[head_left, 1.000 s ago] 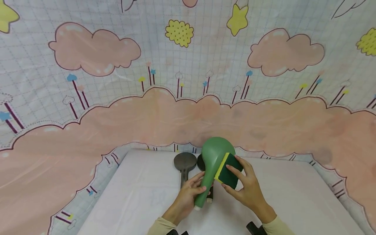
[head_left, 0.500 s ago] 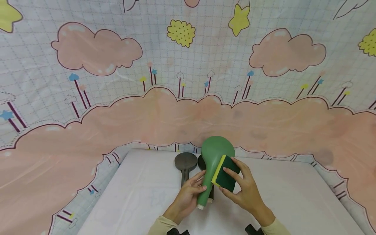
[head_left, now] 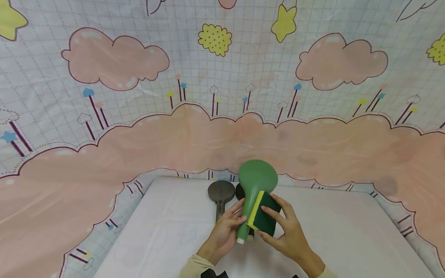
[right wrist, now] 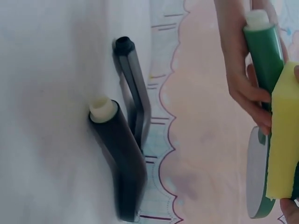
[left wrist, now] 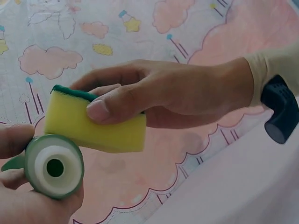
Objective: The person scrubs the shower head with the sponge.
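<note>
A green handheld shower head (head_left: 257,173) is held up over the table, its white threaded end pointing down toward me. My left hand (head_left: 223,232) grips it by the handle. In my right hand (head_left: 291,236) is a yellow sponge with a dark green scouring side (head_left: 267,216), pinched between thumb and fingers. The sponge's yellow face lies along the handle, just below the round head. From the left wrist view, the yellow side (left wrist: 96,123) meets the handle beside the hollow white end (left wrist: 41,175). The right wrist view shows the grey spray face (right wrist: 257,172) edge-on.
On the white table (head_left: 167,231) lie two more shower heads. The dark grey one (head_left: 221,191) is left of the green one; the black one (head_left: 240,192) is mostly hidden behind it. A patterned cloth with pink clouds (head_left: 222,143) stands behind the table.
The sponge in my right hand has slid down along the green shower head, from beside the head toward the lower handle. My left hand keeps its grip, and the handle stands slightly more upright.
</note>
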A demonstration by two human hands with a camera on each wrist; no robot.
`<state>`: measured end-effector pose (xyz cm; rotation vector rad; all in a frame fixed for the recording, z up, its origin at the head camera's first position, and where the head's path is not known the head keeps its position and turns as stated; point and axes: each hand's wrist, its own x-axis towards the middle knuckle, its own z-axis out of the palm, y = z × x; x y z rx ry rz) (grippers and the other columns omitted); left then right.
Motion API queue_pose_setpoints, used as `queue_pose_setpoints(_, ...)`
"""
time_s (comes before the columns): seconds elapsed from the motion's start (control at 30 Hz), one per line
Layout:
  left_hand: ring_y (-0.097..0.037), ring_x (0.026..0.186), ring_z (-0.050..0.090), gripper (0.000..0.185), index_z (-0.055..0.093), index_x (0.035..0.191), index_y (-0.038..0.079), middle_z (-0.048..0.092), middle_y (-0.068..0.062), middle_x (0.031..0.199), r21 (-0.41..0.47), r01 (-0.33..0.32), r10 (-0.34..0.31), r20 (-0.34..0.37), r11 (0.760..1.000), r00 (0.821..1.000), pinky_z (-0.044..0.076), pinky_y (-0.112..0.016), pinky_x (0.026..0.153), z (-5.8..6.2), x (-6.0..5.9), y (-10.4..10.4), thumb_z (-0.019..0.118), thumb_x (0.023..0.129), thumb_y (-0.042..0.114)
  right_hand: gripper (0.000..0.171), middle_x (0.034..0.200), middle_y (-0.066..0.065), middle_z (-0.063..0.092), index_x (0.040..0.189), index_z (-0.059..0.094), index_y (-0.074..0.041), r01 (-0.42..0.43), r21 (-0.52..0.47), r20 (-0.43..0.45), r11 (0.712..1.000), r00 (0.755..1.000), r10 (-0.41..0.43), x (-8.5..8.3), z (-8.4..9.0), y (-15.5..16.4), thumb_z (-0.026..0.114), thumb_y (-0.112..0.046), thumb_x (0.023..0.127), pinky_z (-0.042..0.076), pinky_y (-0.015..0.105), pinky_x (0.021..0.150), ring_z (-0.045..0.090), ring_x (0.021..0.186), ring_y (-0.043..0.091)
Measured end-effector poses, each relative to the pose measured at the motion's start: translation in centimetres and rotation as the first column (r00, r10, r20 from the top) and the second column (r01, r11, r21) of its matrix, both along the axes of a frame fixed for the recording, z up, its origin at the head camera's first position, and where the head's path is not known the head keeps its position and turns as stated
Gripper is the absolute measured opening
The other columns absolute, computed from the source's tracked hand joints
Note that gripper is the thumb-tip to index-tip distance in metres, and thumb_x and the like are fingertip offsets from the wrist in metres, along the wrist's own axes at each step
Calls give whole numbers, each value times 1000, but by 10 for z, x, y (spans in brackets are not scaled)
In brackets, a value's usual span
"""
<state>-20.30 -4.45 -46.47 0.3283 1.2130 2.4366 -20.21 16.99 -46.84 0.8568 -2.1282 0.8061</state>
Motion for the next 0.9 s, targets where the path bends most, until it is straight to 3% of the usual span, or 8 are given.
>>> queue_pose_setpoints(0.23, -23, 142, 39, 66, 20, 157, 13, 23, -16, 162, 20, -10, 10, 11, 1000, 1000, 43, -28, 107, 1, 0, 1, 49, 99, 4, 62, 148, 16, 45, 130, 63, -23, -18, 15, 30, 1000, 999, 18, 9, -2, -4, 84, -43, 74, 27, 13, 112, 41, 136, 22)
queue_pose_setpoints(0.43, -24, 142, 40, 67, 20, 157, 11, 24, -16, 162, 2, -20, 20, -7, 1000, 1000, 44, -29, 107, 0, -1, 1, 50, 98, 1, 62, 147, 17, 45, 130, 63, -23, -54, 17, 35, 998, 998, 53, 14, -6, -7, 83, -42, 75, 22, 11, 113, 38, 138, 20)
queue_pose_setpoints(0.9, -17, 127, 54, 73, 23, 155, 5, 40, -18, 152, -62, -47, 44, -35, 997, 998, 46, -27, 102, -3, -2, 2, 57, 91, -4, 62, 147, 17, 45, 130, 63, -21, -66, -10, 31, 998, 997, 67, 22, -7, 4, 84, -41, 75, 25, 10, 112, 38, 138, 18)
